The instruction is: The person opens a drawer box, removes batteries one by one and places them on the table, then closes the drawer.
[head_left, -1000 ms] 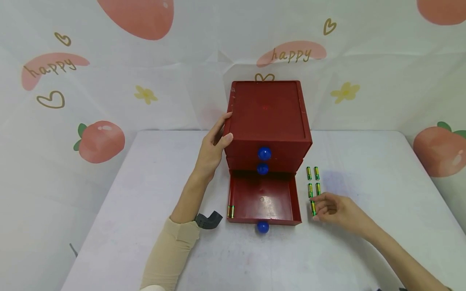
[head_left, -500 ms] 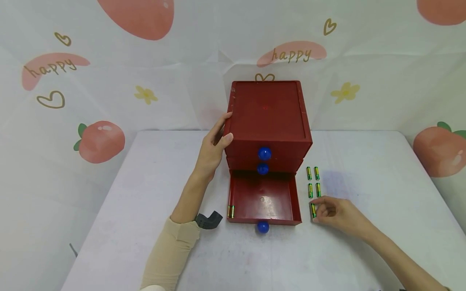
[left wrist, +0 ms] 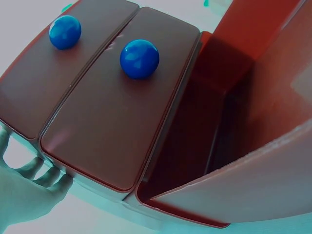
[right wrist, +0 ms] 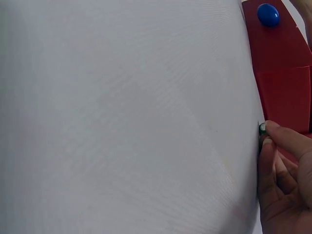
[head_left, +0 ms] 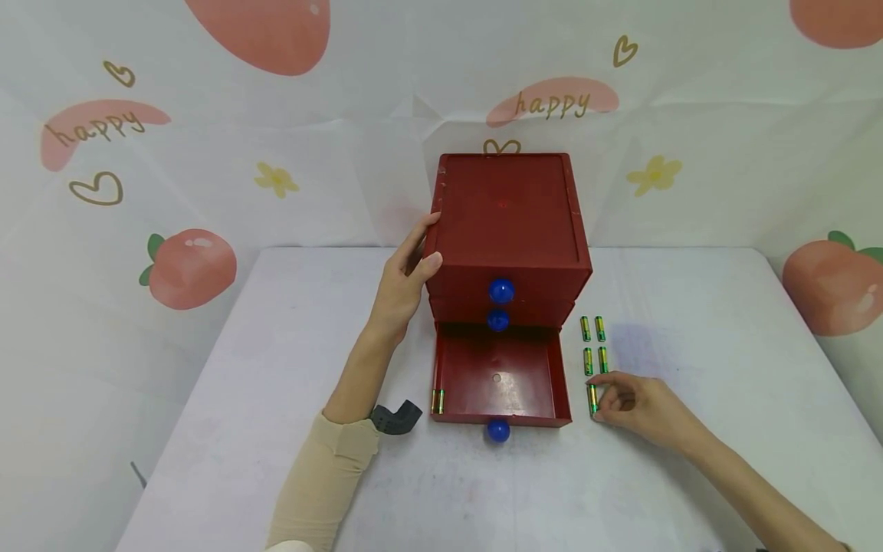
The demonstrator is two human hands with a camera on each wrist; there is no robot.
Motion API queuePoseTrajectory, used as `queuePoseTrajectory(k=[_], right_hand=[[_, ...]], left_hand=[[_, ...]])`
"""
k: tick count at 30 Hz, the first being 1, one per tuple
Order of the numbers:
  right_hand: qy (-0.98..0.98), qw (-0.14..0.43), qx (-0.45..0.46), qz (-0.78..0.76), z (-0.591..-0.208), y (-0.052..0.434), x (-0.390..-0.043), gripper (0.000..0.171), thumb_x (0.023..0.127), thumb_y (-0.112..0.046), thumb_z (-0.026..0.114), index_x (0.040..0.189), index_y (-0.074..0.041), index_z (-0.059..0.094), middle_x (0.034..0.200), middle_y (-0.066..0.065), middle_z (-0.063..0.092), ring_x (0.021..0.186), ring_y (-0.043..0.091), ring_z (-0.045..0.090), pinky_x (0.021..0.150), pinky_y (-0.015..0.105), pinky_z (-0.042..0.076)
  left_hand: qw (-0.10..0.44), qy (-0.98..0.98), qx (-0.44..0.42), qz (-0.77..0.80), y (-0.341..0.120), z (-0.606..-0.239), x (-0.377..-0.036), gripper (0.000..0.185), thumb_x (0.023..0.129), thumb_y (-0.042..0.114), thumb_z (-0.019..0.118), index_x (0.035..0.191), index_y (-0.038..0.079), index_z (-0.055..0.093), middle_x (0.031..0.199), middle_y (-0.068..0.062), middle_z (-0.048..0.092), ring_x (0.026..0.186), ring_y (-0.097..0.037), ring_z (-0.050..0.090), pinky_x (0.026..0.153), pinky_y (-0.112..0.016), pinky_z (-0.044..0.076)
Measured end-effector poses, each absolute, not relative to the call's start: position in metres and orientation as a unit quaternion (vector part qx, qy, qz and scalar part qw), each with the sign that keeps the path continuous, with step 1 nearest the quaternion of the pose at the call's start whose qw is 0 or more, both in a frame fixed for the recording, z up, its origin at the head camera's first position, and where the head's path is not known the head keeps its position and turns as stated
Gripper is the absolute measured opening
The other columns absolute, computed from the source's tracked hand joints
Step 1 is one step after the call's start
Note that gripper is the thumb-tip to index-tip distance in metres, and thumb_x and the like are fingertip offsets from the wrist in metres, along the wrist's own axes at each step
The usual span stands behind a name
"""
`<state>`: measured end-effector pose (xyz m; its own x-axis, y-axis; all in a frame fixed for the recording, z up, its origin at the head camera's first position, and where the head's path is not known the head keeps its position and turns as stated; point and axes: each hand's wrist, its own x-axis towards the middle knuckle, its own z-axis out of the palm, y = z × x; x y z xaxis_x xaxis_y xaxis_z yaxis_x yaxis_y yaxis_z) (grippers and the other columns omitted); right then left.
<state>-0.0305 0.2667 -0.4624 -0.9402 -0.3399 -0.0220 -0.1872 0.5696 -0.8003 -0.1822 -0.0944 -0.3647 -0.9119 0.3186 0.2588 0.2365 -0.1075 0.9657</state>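
Only from the head — spare batteries (head_left: 593, 343) beside drawer (head_left: 498, 376)

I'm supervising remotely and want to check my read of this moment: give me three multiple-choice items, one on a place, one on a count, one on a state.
1. Where does the left hand rest?
A. on the red cabinet's left side
B. on the bottom knob
C. flat on the table

2. How many blue knobs show in the head view?
A. one
B. three
C. five

3. The bottom drawer is:
A. shut
B. removed
C. pulled open

A, fingers lie against its left wall. B, one per drawer front. C, its inside shows, with a battery in its near-left corner.
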Motion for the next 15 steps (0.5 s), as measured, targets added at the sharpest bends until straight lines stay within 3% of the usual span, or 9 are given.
queuePoseTrajectory(k=[5, 15], right_hand=[[0.883, 0.080, -0.150, -0.438, -0.4617, 0.2661, -0.0302, 0.041, 0.076, -0.001, 0.082, 0.114, 0.001, 0.065, 0.074, -0.012, 0.061, 0.067, 0.008, 0.064, 0.067, 0.018, 0.053], [0.886, 0.072, -0.151, -0.433, -0.4624, 0.2654, -0.0295, 0.040, 0.076, 0.002, 0.080, 0.114, 0.001, 0.065, 0.074, -0.012, 0.061, 0.066, 0.007, 0.064, 0.067, 0.018, 0.054]], left_hand=[[0.030, 0.663, 0.207, 0.719, -0.0939, -0.3654, -0.1827, 0.059, 0.098, 0.030, 0.057, 0.154, 0.024, 0.038, 0.156, 0.002, 0.037, 0.139, -0.019, 0.039, 0.111, -0.041, 0.038], [0.025, 0.665, 0.209, 0.716, -0.0935, -0.3635, -0.1802, 0.059, 0.097, 0.040, 0.059, 0.152, 0.029, 0.042, 0.153, 0.005, 0.040, 0.137, -0.017, 0.040, 0.111, -0.041, 0.038]])
